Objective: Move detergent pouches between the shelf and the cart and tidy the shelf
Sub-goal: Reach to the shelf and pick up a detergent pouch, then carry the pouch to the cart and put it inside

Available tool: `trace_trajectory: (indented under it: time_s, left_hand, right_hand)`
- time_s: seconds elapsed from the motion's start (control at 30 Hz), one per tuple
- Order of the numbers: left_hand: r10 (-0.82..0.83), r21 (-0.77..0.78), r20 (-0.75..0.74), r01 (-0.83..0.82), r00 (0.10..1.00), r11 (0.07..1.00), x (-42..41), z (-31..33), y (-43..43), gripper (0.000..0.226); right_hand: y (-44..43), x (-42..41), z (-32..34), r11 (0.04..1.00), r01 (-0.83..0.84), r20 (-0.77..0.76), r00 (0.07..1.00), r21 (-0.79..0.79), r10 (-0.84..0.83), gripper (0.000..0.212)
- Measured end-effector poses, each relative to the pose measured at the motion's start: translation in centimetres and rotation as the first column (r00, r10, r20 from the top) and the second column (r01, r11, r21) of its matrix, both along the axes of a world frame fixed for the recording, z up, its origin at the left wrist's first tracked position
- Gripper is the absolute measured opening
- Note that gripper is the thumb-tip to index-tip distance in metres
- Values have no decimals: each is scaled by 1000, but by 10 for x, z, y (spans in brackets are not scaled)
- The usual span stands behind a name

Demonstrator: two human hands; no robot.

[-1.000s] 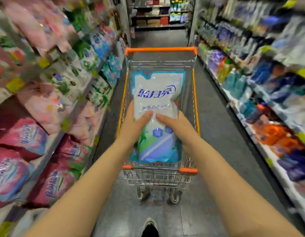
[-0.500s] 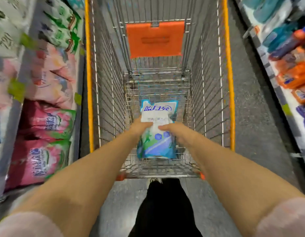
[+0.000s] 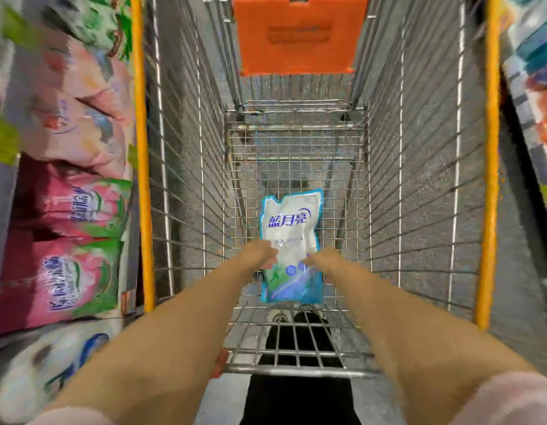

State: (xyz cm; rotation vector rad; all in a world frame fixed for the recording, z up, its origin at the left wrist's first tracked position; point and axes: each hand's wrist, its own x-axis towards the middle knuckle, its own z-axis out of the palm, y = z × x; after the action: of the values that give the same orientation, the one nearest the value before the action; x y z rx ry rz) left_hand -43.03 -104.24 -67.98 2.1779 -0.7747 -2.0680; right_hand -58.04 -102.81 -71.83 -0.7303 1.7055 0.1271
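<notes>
A white and blue detergent pouch (image 3: 289, 228) lies low inside the wire cart (image 3: 425, 185), close to its mesh floor. My left hand (image 3: 260, 256) grips the pouch's left edge and my right hand (image 3: 323, 260) grips its right edge, both near the pouch's middle. Both arms reach down over the cart's near rim. The frame is blurred, so I cannot tell whether the pouch rests on the mesh.
The cart has orange rails (image 3: 140, 154) and an orange child-seat flap (image 3: 300, 35) at its far end. Pink and green detergent pouches (image 3: 73, 271) fill the shelf on the left. Blurred bottles (image 3: 539, 96) line the right-hand shelf. A shoe shows below the cart.
The pouch went from chest height above the cart down into the basket, held in both hands. My view tipped downward and closer to the cart.
</notes>
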Motion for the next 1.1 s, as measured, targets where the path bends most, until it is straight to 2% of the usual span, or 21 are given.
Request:
trace_trajectory:
  time_s: [0.07, 0.17, 0.27, 0.33, 0.37, 0.4, 0.47, 0.53, 0.63, 0.73, 0.8, 0.9, 1.0, 1.1]
  left_hand:
    - [31, -36, -16, -31, 999, 999, -5, 14, -5, 38]
    - [81, -152, -99, -96, 992, 984, -14, 49, -13, 35]
    - [71, -346, -124, -110, 990, 932, -20, 99, -22, 25]
    - [98, -526, -117, -145, 988, 838, -21, 137, -24, 16]
    - [118, -607, -85, -145, 989, 781, -21, 162, -21, 10]
    - [138, -668, -44, -131, 990, 733, -20, 182, -17, 10]
    - [180, -776, 30, -90, 983, 624, -19, 216, -6, 26]
    - [254, -846, 28, -112, 967, 522, -16, 252, 13, 27]
    - [395, -920, 18, -139, 918, 367, -11, 309, 51, 21]
    - [512, -962, -30, -165, 858, 219, -2, 361, 99, 25]
    - [593, -983, -45, -140, 804, 116, 5, 393, 136, 33]
    - [670, -992, -115, -120, 733, -38, 20, 442, 196, 31]
    - [735, -990, -135, -70, 665, -118, 44, 487, 259, 34]
    - [792, -984, -162, -31, 589, -178, 69, 522, 330, 32]
  right_hand:
    - [-11, -2, 25, 993, -107, -67, 992, -50, 104, 25]
    - [-32, 1, 72, 973, -49, -112, 993, -227, 24, 17]
    - [-46, 16, 136, 909, -9, -18, 1000, -417, 2, 21]
    - [-46, 27, 186, 844, 41, 41, 999, -536, -22, 13]
    - [-45, 30, 209, 796, 35, 41, 999, -604, -12, 16]
    - [-41, 33, 229, 755, 30, 40, 999, -655, -5, 16]
    - [-32, 39, 266, 690, 40, 67, 998, -723, 12, 9]
    - [-17, 47, 300, 601, 59, 101, 994, -797, 36, 15]
    - [12, 63, 351, 494, 81, 176, 973, -866, 149, 19]
    - [54, 75, 402, 390, 99, 215, 939, -916, 268, 11]
    - [87, 86, 437, 326, 114, 238, 898, -939, 370, 5]
    - [141, 104, 488, 238, 156, 259, 826, -959, 501, 9]
    - [199, 129, 531, 195, 192, 273, 720, -962, 638, 19]
    - [262, 160, 565, 178, 217, 276, 603, -960, 748, 19]
